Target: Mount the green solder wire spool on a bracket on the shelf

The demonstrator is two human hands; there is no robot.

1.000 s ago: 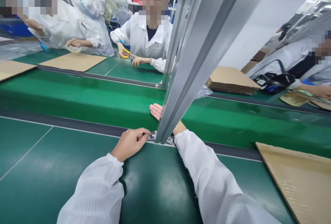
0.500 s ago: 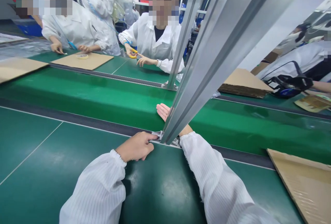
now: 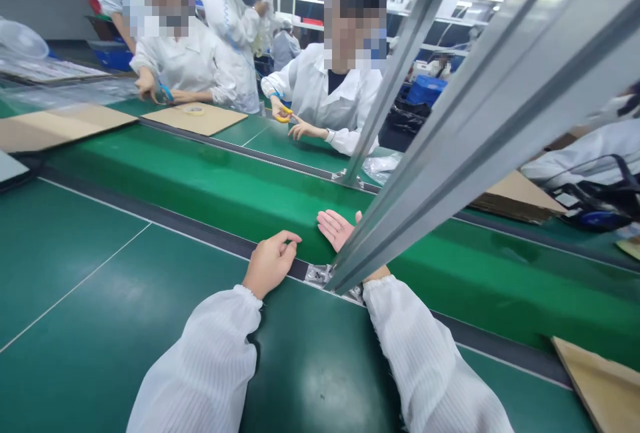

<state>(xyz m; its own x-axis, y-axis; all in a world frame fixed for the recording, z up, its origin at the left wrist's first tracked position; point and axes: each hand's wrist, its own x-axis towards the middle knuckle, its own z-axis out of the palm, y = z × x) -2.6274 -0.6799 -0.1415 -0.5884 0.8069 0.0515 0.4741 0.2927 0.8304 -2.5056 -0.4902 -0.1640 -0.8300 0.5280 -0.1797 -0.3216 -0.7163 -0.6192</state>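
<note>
My left hand hovers at the near edge of the green conveyor belt, left of a metal corner bracket. Its fingers are curled in toward the thumb. Whatever they may hold is hidden. My right hand is beyond the aluminium post, over the belt, palm up with fingers stretched out. Tiny dark marks show on its fingers, too small to make out. The post hides part of that hand and its wrist. The bracket sits at the post's foot, on the dark rail.
Across the belt, a person holds yellow-handled scissors. Another person works by a cardboard sheet bearing a tape roll. A second post stands on the far rail. More cardboard lies at the near right.
My left hand has lifted off the bracket and moved up and left, its index finger now bent. More of my open right palm and its thumb shows. The view has shifted.
</note>
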